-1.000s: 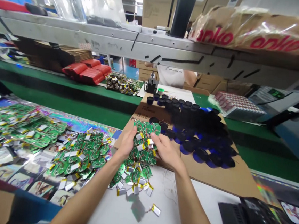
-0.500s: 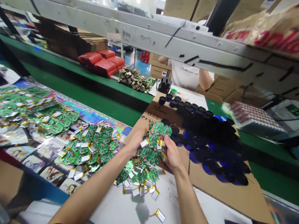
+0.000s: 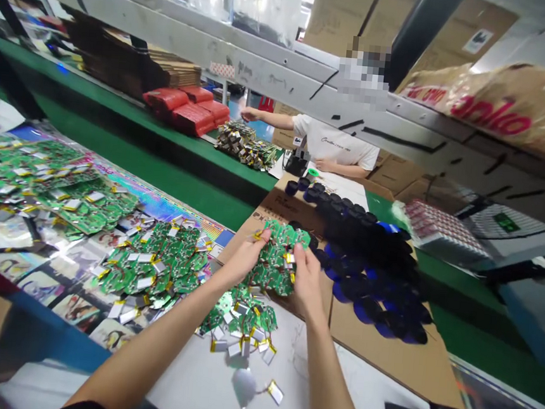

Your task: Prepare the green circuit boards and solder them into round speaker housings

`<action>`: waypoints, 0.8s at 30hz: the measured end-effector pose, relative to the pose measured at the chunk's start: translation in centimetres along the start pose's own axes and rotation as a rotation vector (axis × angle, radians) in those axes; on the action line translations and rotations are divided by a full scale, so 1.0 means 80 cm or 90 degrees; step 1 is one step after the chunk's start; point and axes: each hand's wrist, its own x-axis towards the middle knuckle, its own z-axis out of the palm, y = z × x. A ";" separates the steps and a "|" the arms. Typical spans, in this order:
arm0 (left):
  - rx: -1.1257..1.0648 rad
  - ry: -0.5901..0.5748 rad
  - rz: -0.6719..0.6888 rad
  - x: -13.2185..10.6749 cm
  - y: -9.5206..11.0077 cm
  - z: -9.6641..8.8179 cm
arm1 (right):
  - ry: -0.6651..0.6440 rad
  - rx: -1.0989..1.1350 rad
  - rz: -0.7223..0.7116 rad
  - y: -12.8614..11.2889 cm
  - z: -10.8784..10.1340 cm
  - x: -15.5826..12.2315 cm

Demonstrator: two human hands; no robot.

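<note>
Both of my hands hold up a tangled bunch of round green circuit boards (image 3: 278, 256) with small silver batteries on wires. My left hand (image 3: 243, 258) is closed on the bunch's left side and my right hand (image 3: 305, 276) grips its right side. Beneath the bunch lies a loose pile of boards and batteries (image 3: 242, 323) on the white tabletop (image 3: 199, 383). One battery with a board (image 3: 256, 386) lies apart, nearer to me.
Larger heaps of green boards (image 3: 152, 267) cover shiny printed sheets at left. A cardboard sheet (image 3: 384, 351) carries several black and blue round shells (image 3: 373, 258). Beyond the green conveyor (image 3: 129, 154), a person in a white shirt (image 3: 335, 147) works. A metal shelf beam (image 3: 265, 70) runs overhead.
The bunch has risen slightly and my hands have drawn closer on it. The camera has tilted up and left, bringing the person across the belt into view.
</note>
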 end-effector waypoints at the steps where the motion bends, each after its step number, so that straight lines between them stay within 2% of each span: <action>1: 0.000 -0.009 0.009 -0.003 0.000 0.005 | -0.003 0.003 -0.005 0.003 0.007 -0.002; 5: -0.048 -0.057 -0.026 -0.009 0.000 0.013 | -0.038 0.060 -0.004 0.010 0.026 -0.007; 9: -0.099 -0.014 -0.087 -0.009 0.002 0.014 | -0.057 0.181 0.019 0.010 0.032 -0.007; 14: -0.119 -0.017 -0.168 -0.011 0.010 0.015 | -0.058 0.266 0.052 0.020 0.036 -0.007; 24: -0.089 0.005 -0.181 -0.018 0.026 0.017 | -0.053 0.283 0.063 0.021 0.046 -0.010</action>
